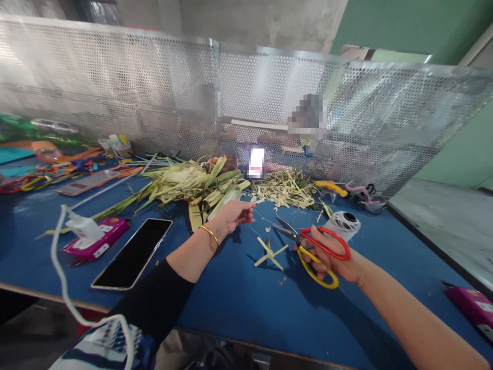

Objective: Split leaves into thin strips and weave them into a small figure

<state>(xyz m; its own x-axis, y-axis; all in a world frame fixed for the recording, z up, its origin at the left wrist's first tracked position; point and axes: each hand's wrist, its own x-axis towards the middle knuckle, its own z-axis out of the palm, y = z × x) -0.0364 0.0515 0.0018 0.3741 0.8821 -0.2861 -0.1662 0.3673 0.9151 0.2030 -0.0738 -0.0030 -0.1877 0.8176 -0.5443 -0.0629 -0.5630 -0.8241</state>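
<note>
My left hand [238, 215], with a gold bangle at the wrist, pinches a thin pale thread [257, 211] between its fingertips, above the blue table. The thread trails to the right toward a wrapped white spool [342, 226]. In my right hand [327, 259] is a pair of scissors [295, 235] with one red and one yellow handle. Its blades are parted and point left toward my left hand. Below the blades a small star-shaped piece of crossed pale husk strips [270, 254] lies on the table, touched by neither hand.
Corn husks [181, 187] are heaped behind my left hand, with shredded strips [287, 190] beside them. A dark-screened phone [133, 254] and a magenta tissue pack [98, 239] lie at left. A white cable [61, 288] hangs over the front edge. Behind stands a perforated metal screen [154, 87].
</note>
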